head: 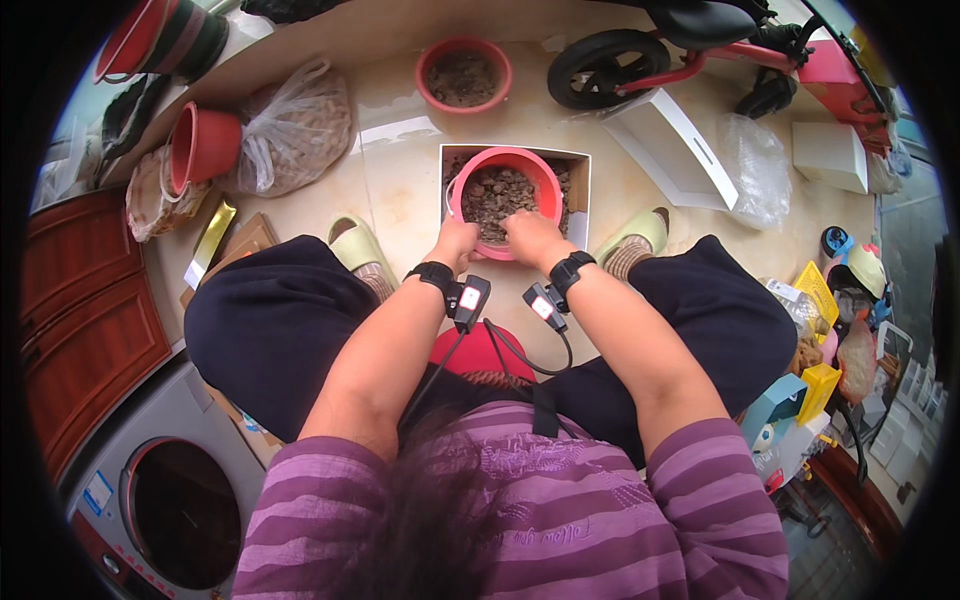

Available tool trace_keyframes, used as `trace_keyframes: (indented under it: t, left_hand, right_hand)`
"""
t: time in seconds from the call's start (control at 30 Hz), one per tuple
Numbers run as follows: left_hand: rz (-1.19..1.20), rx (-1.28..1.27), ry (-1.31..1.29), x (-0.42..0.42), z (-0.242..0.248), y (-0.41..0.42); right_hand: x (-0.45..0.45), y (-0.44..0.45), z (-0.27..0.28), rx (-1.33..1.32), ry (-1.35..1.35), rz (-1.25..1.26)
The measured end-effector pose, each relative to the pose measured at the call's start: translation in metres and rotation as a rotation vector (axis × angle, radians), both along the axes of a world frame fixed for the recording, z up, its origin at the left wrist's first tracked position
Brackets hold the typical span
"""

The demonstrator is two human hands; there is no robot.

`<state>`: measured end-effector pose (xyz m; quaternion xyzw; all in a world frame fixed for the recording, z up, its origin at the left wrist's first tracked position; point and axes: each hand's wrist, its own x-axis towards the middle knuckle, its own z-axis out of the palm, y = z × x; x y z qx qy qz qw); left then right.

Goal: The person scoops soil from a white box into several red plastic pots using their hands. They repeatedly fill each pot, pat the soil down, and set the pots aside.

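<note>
A red plastic bucket (551,176) holding lumpy brown soil (499,199) is before me, over a white cardboard box (581,225) that has more soil in it. My left hand (459,241) grips the bucket's near left rim. My right hand (531,236) is at the near right of the opening, its fingers curled inward over the soil; whether they hold anything is hidden. A thin handle shows at the bucket's left side. Beyond the box, a red round tub (504,94) with soil stands on the tiled floor.
At the left are a clear plastic bag of brown pieces (300,139) and a tipped red bucket (217,146). A balance bike (675,71), a white box lid (667,150) and bubble wrap (757,180) lie to the right. Green slippers (637,234) flank the box. A washing machine (225,427) stands lower left.
</note>
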<state>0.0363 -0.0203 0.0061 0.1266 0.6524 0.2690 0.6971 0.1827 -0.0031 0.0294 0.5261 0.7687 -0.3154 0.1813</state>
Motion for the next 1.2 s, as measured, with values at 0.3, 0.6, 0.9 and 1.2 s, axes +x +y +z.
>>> trace_keyframes:
  t: [0.3, 0.6, 0.9, 1.2]
  left_hand:
    - [0.018, -0.026, 0.007, -0.007, -0.013, -0.011]
    - [0.03, -0.033, 0.077, -0.002, -0.012, -0.005]
    - [0.005, -0.021, 0.074, 0.0, -0.003, 0.0]
    - [-0.028, -0.016, 0.024, 0.0, 0.001, 0.005]
  right_hand:
    - [-0.022, -0.028, -0.026, 0.179, -0.116, -0.036]
    - [0.006, 0.013, 0.033, 0.037, -0.083, 0.104]
    - [-0.008, -0.003, 0.009, 0.115, -0.321, 0.191]
    - [0.025, -0.022, 0.008, 0.299, -0.116, -0.012]
